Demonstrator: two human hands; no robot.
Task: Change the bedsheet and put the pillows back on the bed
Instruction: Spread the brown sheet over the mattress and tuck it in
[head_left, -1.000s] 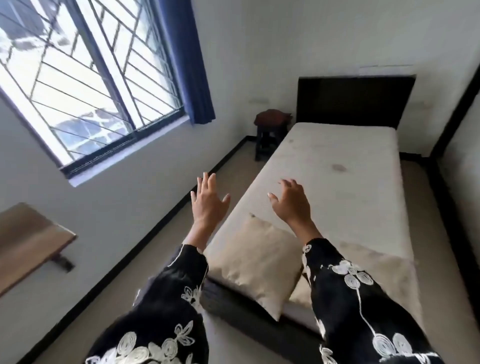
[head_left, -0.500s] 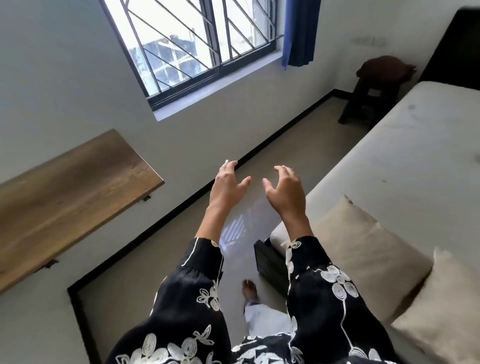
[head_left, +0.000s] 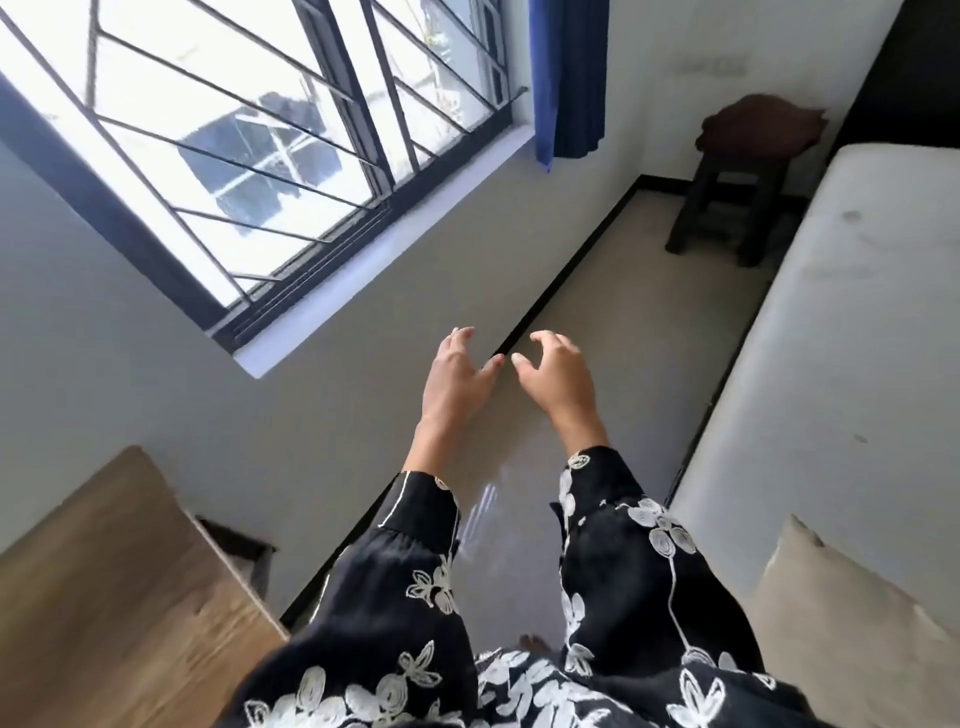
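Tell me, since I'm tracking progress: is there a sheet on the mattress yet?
No, the mattress is bare, with marks on its pale surface and no sheet over it.

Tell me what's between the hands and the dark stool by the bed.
Only bare beige floor in the head view; nothing lies between the left hand, right hand and the stool.

Bright daylight from window (head_left: 249, 156), overexposed panes, sheen on floor (head_left: 519, 467), wide-angle edge bending, slight softness
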